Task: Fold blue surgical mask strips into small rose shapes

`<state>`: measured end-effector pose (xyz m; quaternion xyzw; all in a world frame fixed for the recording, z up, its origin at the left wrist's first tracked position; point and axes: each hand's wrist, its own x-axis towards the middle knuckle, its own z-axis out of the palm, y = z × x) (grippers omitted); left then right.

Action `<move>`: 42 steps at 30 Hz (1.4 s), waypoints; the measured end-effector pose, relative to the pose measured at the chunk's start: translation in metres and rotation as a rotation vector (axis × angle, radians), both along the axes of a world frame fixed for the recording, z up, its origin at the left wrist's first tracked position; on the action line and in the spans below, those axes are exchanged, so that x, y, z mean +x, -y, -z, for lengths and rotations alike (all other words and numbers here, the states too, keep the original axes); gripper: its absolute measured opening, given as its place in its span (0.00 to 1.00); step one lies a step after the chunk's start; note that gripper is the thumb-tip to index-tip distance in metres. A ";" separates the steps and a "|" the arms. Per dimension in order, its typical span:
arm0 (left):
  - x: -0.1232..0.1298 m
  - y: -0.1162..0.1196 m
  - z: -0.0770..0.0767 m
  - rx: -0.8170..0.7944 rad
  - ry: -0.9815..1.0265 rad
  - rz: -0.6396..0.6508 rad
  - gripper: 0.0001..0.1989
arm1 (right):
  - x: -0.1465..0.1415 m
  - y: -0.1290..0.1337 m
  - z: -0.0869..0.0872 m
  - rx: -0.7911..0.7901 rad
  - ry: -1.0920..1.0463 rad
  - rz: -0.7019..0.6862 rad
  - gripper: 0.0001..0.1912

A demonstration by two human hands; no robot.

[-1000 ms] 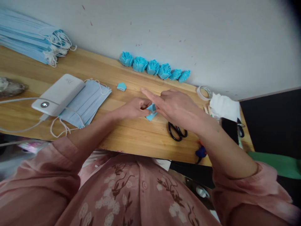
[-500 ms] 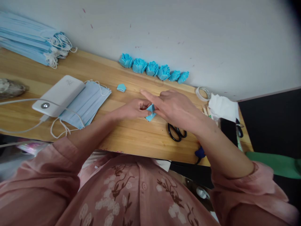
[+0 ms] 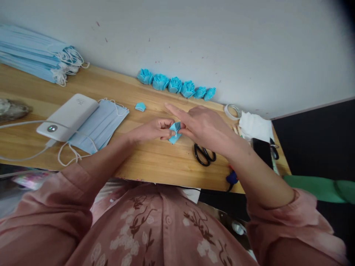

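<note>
Between my two hands, above the middle of the wooden table (image 3: 155,159), is a small folded piece of blue paper or fabric (image 3: 174,138). My left hand (image 3: 158,129) pinches its left side with thumb and fingers. On its right side the thumb and a finger of my right hand (image 3: 203,123) close on it, while the index finger points out to the left. A similar folded blue piece (image 3: 140,107) lies apart, up and left of my hands. Scissors with black handles (image 3: 204,155) rest just below my right hand, their blades hidden.
Several blue flowers (image 3: 175,85) stand in a row along the wall. At left are a white power bank (image 3: 68,115), blue face masks (image 3: 101,127) and a mask stack (image 3: 33,53). A tape roll (image 3: 232,111), white tissue (image 3: 255,125) and black phone (image 3: 261,151) are at right.
The view has shifted slightly, so the table's things sit a little further left and lower. The folded blue piece stays in both hands, with its upper part now turned more into view.
</note>
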<state>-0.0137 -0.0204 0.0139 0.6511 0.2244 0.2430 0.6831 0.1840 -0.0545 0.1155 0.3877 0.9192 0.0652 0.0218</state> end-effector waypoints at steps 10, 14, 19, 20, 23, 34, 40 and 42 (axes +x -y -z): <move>-0.001 -0.001 -0.001 0.020 0.023 -0.012 0.13 | 0.002 0.003 0.002 0.000 -0.071 0.068 0.38; -0.001 0.000 -0.002 0.009 0.047 -0.032 0.14 | 0.007 0.001 -0.003 -0.030 -0.121 0.107 0.40; 0.000 0.001 -0.005 -0.026 0.074 -0.140 0.14 | 0.018 0.006 -0.002 -0.090 -0.512 0.252 0.34; 0.001 0.001 -0.005 -0.032 0.080 -0.159 0.14 | 0.020 0.008 0.004 -0.123 -0.615 0.288 0.33; 0.003 0.000 -0.005 -0.030 0.085 -0.202 0.15 | 0.018 0.014 0.033 -0.318 -0.871 0.301 0.34; 0.006 -0.001 -0.001 0.110 -0.078 -0.263 0.17 | -0.006 0.008 0.090 -0.475 -1.307 0.461 0.40; 0.006 -0.001 0.001 0.121 -0.133 -0.268 0.16 | -0.007 0.002 0.106 -0.477 -1.388 0.491 0.39; 0.006 -0.001 0.000 0.116 -0.137 -0.270 0.16 | -0.007 0.002 0.107 -0.453 -1.385 0.497 0.38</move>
